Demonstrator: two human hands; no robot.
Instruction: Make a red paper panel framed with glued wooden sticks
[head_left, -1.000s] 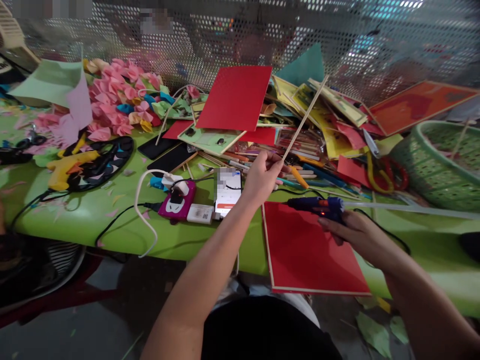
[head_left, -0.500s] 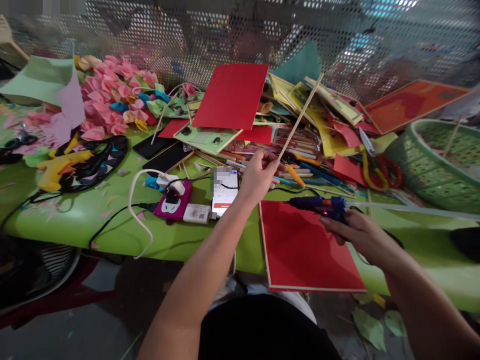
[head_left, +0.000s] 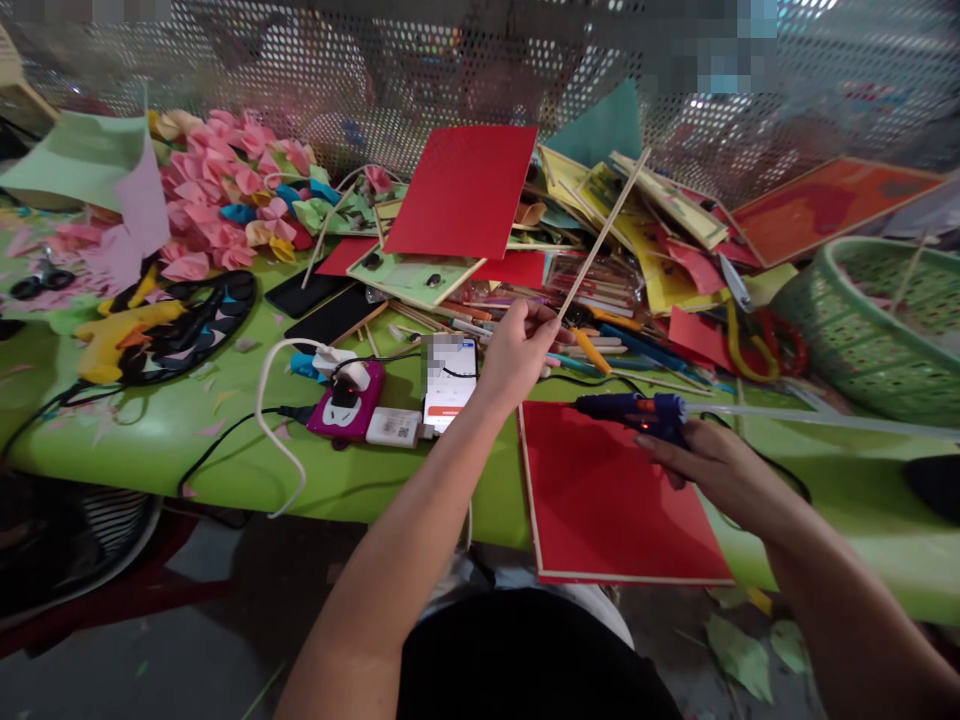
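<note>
My left hand (head_left: 525, 345) pinches the lower end of a thin wooden stick (head_left: 604, 235), which slants up and to the right. In my right hand (head_left: 701, 460) is a blue hot glue gun (head_left: 637, 412), its nozzle pointing left and a long clear glue stick (head_left: 810, 420) running out of its back. Under the nozzle lies a red card sheet (head_left: 622, 500) at the table's front edge. Pale strips line the sheet's left and front edges. Whether the nozzle touches the sheet I cannot tell.
A purple power strip (head_left: 345, 405) with plugs and cords sits left of a lit phone (head_left: 451, 385). Scissors (head_left: 765, 340) and a green basket (head_left: 877, 330) stand at the right. Pink paper flowers (head_left: 225, 190), a yellow glue gun (head_left: 127, 335) and a propped red card (head_left: 465, 190) are farther back.
The glue gun and my right hand have shifted very slightly left. My left hand and the wooden stick stay nearly where they were.
</note>
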